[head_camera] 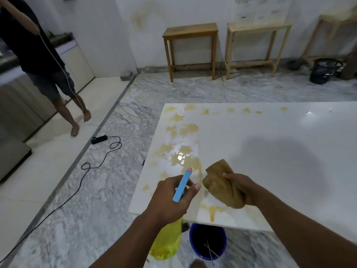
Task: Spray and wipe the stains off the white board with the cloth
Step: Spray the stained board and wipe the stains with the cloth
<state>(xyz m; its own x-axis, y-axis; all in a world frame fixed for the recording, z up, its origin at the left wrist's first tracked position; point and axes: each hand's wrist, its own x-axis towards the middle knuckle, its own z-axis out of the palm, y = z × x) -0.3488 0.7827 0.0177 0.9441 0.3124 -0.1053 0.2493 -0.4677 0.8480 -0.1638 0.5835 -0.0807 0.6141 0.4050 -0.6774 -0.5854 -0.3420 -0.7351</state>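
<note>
A large white board (270,151) lies flat, low over the floor. Yellow-brown stains (183,153) cover its left part, some wet and shiny. My left hand (172,198) grips a spray bottle (168,240) with a yellow-green body and a blue spray head, its nozzle aimed at the stains over the board's near left corner. My right hand (241,186) holds a crumpled brown cloth (222,184) just above the board, to the right of the nozzle.
A blue bucket (207,242) stands under the board's near edge. A black power strip (99,139) and its cable trail across the marble floor on the left. A person (38,55) stands at far left. Wooden tables (191,47) and a black bin (322,70) line the back wall.
</note>
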